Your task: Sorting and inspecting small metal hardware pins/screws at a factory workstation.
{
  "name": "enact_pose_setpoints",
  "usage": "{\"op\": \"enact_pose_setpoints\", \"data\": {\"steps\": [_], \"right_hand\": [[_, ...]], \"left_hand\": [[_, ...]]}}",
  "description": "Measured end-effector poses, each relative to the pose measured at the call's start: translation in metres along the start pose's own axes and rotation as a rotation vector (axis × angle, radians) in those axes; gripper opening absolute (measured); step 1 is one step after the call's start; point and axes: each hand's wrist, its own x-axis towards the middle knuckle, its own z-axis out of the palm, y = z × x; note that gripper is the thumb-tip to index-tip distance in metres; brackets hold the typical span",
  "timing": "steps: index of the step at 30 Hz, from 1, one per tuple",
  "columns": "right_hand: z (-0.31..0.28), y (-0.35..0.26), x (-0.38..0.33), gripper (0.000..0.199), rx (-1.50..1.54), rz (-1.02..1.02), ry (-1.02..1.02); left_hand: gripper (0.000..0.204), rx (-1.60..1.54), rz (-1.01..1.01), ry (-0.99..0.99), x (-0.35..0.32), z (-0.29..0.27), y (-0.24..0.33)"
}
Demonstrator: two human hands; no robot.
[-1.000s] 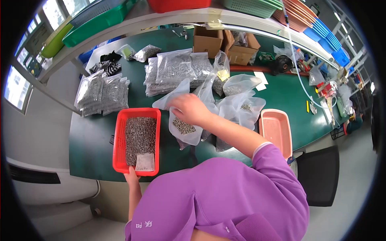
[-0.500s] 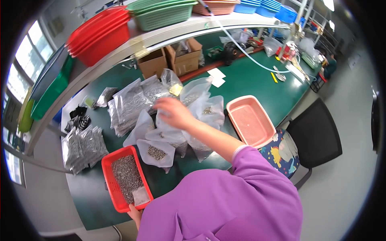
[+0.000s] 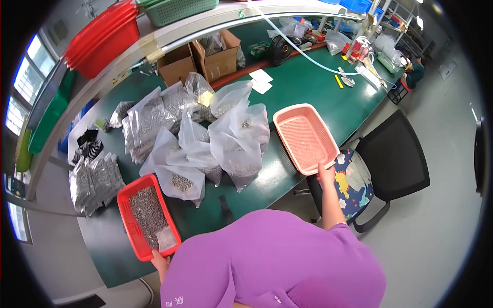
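Note:
My left hand (image 3: 159,260) grips the near edge of a red plastic basket (image 3: 129,226) at the left front of the table. Small grey metal parts (image 3: 147,211) fill much of it, and a small pale packet (image 3: 166,238) lies on them near my hand. On the right, my right hand (image 3: 325,175) is closed on the near rim of a pink plastic basket (image 3: 303,131) with nothing in it. Between the baskets stand several open translucent bags (image 3: 233,146) of metal parts; the nearest bag (image 3: 181,186) leans beside the red basket.
Sealed silvery bags (image 3: 149,120) are piled behind, with more bags (image 3: 95,179) at the left. Cardboard boxes (image 3: 218,56) stand under a shelf (image 3: 190,32) of stacked baskets. A chair (image 3: 393,161) is at the right; a hose (image 3: 300,51) hangs across. Far right, another person (image 3: 415,73) sits.
My right hand has moved from above the translucent bags to the right and taken hold of the pink basket's rim. My left hand still holds the red basket. The whole view has shifted.

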Motion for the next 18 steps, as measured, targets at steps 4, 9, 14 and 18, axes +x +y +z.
{"op": "enact_pose_setpoints", "data": {"steps": [4, 9, 14, 18], "right_hand": [[0.004, 0.001, 0.002, 0.031, 0.382, 0.209, -0.166], [-0.021, 0.004, 0.020, 0.018, 0.592, 0.203, -0.395], [-0.021, -0.050, -0.006, 0.033, 0.948, 0.192, -0.806], [-0.001, -0.108, -0.048, 0.039, 0.900, 0.093, -1.130]], "left_hand": [[0.032, -0.005, -0.042, -0.004, 0.024, -0.009, -0.015], [0.036, -0.019, -0.128, 0.132, 0.014, -0.004, -0.008], [0.037, -0.011, -0.110, 0.146, 0.025, -0.002, -0.013], [0.035, -0.033, -0.023, 0.239, 0.027, 0.002, 0.004]]}}
